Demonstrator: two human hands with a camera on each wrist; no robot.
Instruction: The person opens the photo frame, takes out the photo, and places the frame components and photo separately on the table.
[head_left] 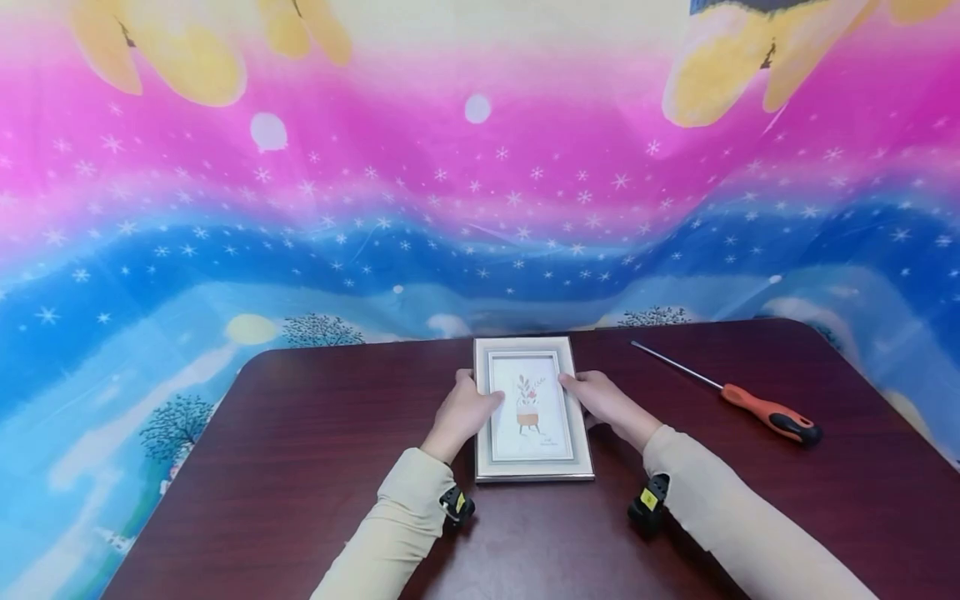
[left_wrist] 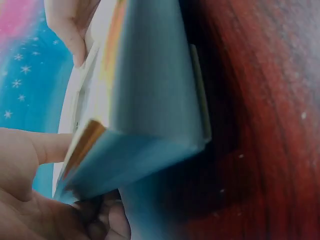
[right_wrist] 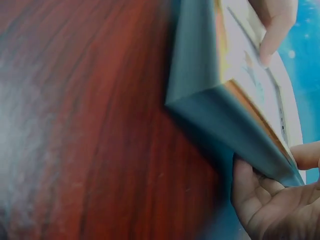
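A white picture frame [head_left: 534,468] with a silvery outer edge holds a small print of a plant in a legged pot. My left hand [head_left: 466,410] grips its left side, thumb over the front border and fingers underneath. On the opposite side my right hand [head_left: 609,403] holds it the same way, thumb on the front. In the left wrist view the frame's thick side wall [left_wrist: 155,75] faces the camera, with the left fingers curled below it. The right wrist view shows the frame's lower corner [right_wrist: 200,95] close over the table, right fingertips under the edge.
A screwdriver [head_left: 765,412] with an orange and black handle lies to the right, its shaft pointing to the back. The dark red wooden table [head_left: 315,475] has rounded far corners. Behind it hangs a colourful cloth [head_left: 420,183] with snowflakes.
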